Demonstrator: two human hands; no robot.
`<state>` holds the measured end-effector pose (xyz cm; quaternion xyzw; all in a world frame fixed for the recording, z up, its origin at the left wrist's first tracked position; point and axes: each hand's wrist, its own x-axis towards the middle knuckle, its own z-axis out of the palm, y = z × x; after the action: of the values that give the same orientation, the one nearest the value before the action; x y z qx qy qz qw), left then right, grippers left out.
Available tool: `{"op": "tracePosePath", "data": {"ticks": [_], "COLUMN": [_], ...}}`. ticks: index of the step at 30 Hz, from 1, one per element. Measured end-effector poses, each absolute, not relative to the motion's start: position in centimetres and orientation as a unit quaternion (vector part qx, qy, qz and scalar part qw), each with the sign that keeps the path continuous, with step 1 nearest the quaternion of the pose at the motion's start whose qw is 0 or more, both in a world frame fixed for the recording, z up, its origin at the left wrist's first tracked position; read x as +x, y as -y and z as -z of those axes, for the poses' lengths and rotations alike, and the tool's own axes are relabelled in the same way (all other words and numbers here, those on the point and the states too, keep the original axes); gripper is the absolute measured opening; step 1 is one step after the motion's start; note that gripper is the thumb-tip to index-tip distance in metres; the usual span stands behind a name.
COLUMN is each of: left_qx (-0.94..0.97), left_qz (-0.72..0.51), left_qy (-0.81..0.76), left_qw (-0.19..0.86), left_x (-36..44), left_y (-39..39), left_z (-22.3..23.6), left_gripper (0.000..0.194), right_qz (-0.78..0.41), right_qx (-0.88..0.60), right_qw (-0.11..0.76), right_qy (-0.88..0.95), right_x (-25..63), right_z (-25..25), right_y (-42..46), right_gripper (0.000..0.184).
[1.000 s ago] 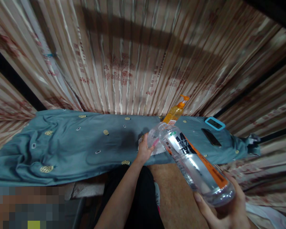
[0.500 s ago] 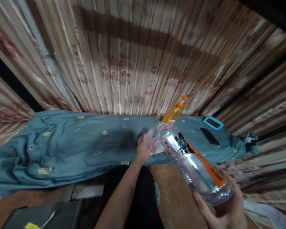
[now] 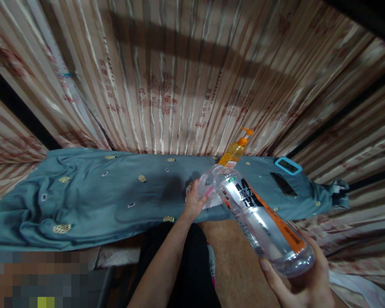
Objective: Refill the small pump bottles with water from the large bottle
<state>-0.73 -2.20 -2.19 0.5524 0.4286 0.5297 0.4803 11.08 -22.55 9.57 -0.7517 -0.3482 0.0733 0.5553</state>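
My right hand (image 3: pixel 300 282) grips the base of a clear plastic bottle (image 3: pixel 259 222) with an orange and black label. The bottle is tilted, its mouth pointing down and away toward a small clear cup (image 3: pixel 206 186). My left hand (image 3: pixel 193 202) is wrapped round that cup, which rests on a white cloth (image 3: pixel 213 201) on the blue-green patterned cover (image 3: pixel 99 192) of a table.
An orange pump bottle (image 3: pixel 235 152) stands just behind the cup. A black phone (image 3: pixel 282 184) and a blue-framed device (image 3: pixel 288 165) lie at the right end of the cover. Striped curtains (image 3: pixel 179 77) hang behind. My dark-trousered legs (image 3: pixel 179 265) are below.
Nothing has visibly changed with the hands, the bottle or the cup; only the view has shifted slightly.
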Motion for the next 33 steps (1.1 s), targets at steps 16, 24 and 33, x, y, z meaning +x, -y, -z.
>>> {"op": "tracePosePath", "data": {"ticks": [16, 24, 33], "left_qx": [0.561, 0.567, 0.555], "left_qz": [-0.519, -0.52, -0.529], "left_qy": [-0.437, -0.44, -0.426], "left_qw": [0.475, 0.463, 0.48], "left_x": [-0.7, -0.6, -0.6], "left_y": [2.3, 2.2, 2.2], "left_z": [1.7, 1.8, 2.0], "left_gripper": [0.057, 0.054, 0.055], "right_qz": [-0.057, -0.084, -0.081], "right_qx": [-0.742, -0.744, -0.755], "right_qw": [0.552, 0.556, 0.558], "right_qy": [0.375, 0.36, 0.334], "right_x": [12.3, 11.0, 11.2], "right_z": [-8.2, -9.5, -9.3], "right_y": [22.8, 22.7, 22.6], "right_gripper": [0.112, 0.114, 0.118]}}
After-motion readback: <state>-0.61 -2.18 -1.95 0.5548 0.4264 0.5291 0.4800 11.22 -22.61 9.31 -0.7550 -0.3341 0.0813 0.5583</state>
